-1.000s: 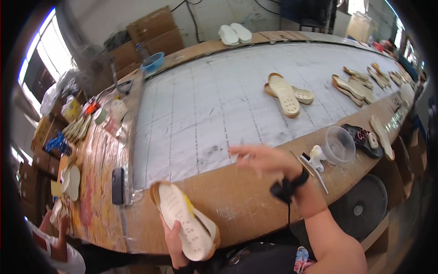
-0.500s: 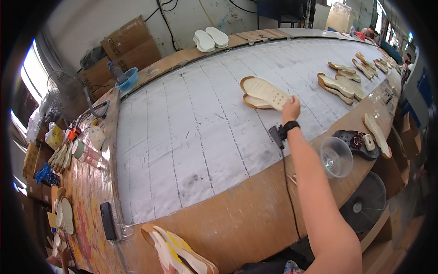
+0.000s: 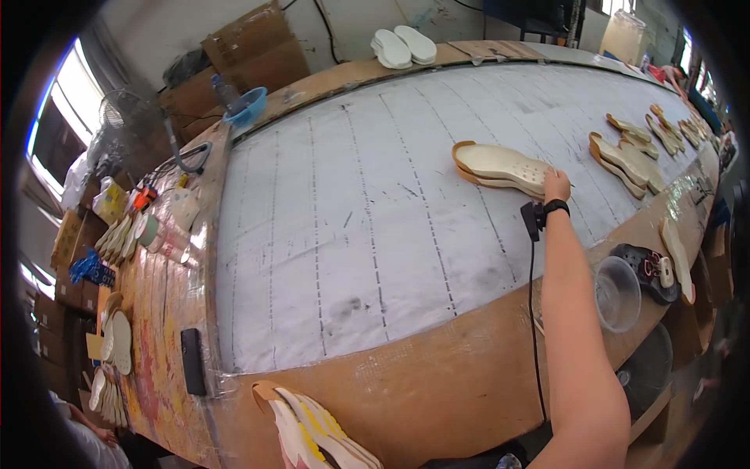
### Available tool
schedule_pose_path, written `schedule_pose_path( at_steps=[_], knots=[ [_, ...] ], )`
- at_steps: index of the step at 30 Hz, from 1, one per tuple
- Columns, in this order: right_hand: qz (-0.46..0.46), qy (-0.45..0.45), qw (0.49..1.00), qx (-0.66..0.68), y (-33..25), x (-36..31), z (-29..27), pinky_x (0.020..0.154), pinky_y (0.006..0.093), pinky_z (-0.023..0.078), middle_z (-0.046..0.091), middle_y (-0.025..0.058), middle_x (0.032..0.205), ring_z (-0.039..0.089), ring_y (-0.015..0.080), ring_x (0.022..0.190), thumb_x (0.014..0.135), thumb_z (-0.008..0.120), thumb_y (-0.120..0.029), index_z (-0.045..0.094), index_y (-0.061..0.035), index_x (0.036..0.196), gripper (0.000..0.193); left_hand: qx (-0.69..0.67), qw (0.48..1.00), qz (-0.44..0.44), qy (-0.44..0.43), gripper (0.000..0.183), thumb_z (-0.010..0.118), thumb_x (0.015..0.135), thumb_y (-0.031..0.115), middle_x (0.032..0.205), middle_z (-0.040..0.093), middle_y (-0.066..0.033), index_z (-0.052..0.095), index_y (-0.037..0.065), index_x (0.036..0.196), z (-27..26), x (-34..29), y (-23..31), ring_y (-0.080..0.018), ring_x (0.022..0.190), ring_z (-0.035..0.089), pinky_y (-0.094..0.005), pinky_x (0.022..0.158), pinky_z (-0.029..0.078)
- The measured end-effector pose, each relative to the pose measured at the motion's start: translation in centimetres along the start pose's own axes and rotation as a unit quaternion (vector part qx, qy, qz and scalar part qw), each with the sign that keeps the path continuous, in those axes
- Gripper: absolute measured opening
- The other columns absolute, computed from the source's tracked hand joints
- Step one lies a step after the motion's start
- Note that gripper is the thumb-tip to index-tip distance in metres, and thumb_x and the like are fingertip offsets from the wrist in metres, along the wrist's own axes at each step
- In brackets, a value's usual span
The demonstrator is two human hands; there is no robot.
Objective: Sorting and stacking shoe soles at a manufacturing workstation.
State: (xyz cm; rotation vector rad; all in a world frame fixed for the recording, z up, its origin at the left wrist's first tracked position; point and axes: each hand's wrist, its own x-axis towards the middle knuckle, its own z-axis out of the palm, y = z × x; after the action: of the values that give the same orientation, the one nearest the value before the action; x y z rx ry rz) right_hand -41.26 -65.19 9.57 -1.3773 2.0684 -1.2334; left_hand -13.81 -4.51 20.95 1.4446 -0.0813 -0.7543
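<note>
My right hand (image 3: pixel 557 184), with a black strap and a small black device at the wrist, is closed on the narrow end of a cream shoe sole (image 3: pixel 500 162) with a tan heel rim. That sole lies over another similar sole on the white surface, the lower one showing along its near side. At the bottom edge, my left hand (image 3: pixel 292 463) is mostly cut off by the frame. It grips several cream shoe soles (image 3: pixel 312 426) with tan ends and yellow patches along their edges, held together at a slant above the brown table border.
More sole pairs (image 3: pixel 621 164) lie along the right. A clear plastic tub (image 3: pixel 617 294), a dark tray (image 3: pixel 644 270) and a single sole (image 3: pixel 676 258) are near my right elbow. A phone (image 3: pixel 192 361) lies at left. A black cable (image 3: pixel 533 328) hangs from my wrist. Another person (image 3: pixel 86 430) sits lower left.
The view has shifted, so the scene sits further right. My right hand has brought the upper sole down more nearly in line with the one beneath. My left hand still holds its soles.
</note>
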Motion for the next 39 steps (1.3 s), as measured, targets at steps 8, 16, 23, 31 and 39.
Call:
schedule_pose_path(
  at_steps=[8,16,23,31,39],
  knots=[
    [0.038,-0.188,0.965,0.176,-2.9,-3.2,-0.9,0.078,0.0353,0.046,0.051,0.0241,0.107,0.056,0.0309,0.091,0.063,0.067,-0.031,0.045,0.0107,0.110,0.067,0.006,0.999,0.032,0.002,0.037,0.054,0.082,0.007,0.113,0.048,-0.0124,0.043,0.000,0.116,-2.8,-6.4,2.2,-0.0191,0.097,0.050,-0.0285,0.077,0.042],
    [0.153,-0.477,0.831,0.244,-10.0,-17.6,-4.3,0.067,0.0380,0.048,0.053,0.0142,0.108,0.056,0.0251,0.089,0.078,0.054,-0.023,0.045,-0.0026,0.116,0.045,-0.037,0.994,0.026,-0.098,0.072,0.052,0.078,-0.002,0.128,0.038,-0.0119,0.010,0.005,0.137,-5.0,-6.4,-0.1,-0.0204,0.114,0.042,-0.0308,0.095,0.035],
    [0.247,-0.532,0.728,0.355,-11.6,-22.9,-4.8,0.080,0.0421,0.045,0.043,0.0157,0.120,0.048,0.0279,0.104,0.083,0.047,-0.026,0.035,-0.0077,0.124,0.047,-0.135,0.987,0.045,-0.078,0.069,0.048,0.080,-0.003,0.127,0.038,-0.0112,0.012,0.008,0.137,-4.1,-6.9,-1.3,-0.0199,0.110,0.045,-0.0316,0.089,0.041],
    [0.274,-0.706,0.514,0.403,-13.3,-30.7,-15.8,0.083,0.0418,0.045,0.051,0.0121,0.112,0.052,0.0253,0.100,0.087,0.039,-0.021,0.045,-0.0019,0.115,0.034,0.217,0.972,0.076,-0.057,0.057,0.055,0.083,0.011,0.114,0.049,-0.0121,0.029,0.002,0.132,-6.3,-7.3,0.4,-0.0172,0.104,0.048,-0.0283,0.082,0.043],
    [0.225,-0.794,0.351,0.444,-9.8,-37.7,-21.8,0.088,0.0389,0.041,0.047,0.0123,0.121,0.049,0.0235,0.108,0.079,0.050,-0.019,0.036,-0.0006,0.127,0.054,0.173,0.948,0.237,-0.121,0.055,0.058,0.082,0.014,0.121,0.040,-0.0142,0.033,0.000,0.129,-3.4,-11.6,4.5,-0.0211,0.107,0.045,-0.0322,0.086,0.041]
  ],
)
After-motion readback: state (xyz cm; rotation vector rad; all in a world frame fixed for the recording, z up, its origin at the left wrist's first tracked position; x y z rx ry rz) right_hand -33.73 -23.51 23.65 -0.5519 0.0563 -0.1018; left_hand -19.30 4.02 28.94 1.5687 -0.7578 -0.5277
